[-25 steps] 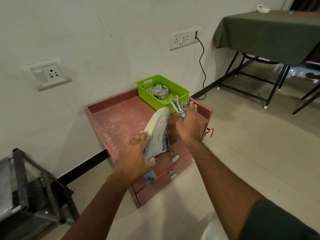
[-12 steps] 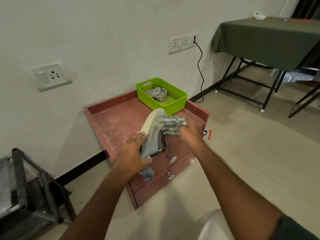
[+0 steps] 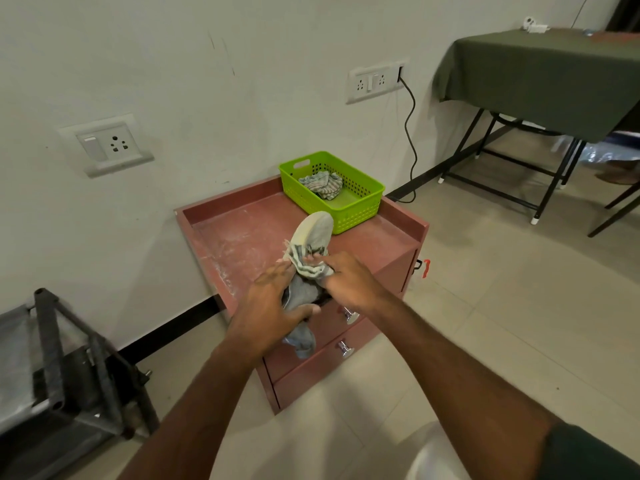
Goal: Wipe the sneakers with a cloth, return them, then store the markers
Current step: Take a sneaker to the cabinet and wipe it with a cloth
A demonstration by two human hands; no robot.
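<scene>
Above cabinet (image 3: 242, 237): left hand (image 3: 273, 306) grips sneaker (image 3: 311, 233) heel (mostly hidden); right hand (image 3: 349, 278) clutches cloth (image 3: 304, 261)

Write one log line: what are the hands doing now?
left hand: holds sneaker | right hand: wiping with cloth | step: wipe

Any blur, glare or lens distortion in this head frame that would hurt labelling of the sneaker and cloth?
Head view: even indoor light, no glare; wide-angle bowing toward the edges; slight motion softness on the striped cloth and right hand; the sneaker and left hand stay readable.
</scene>
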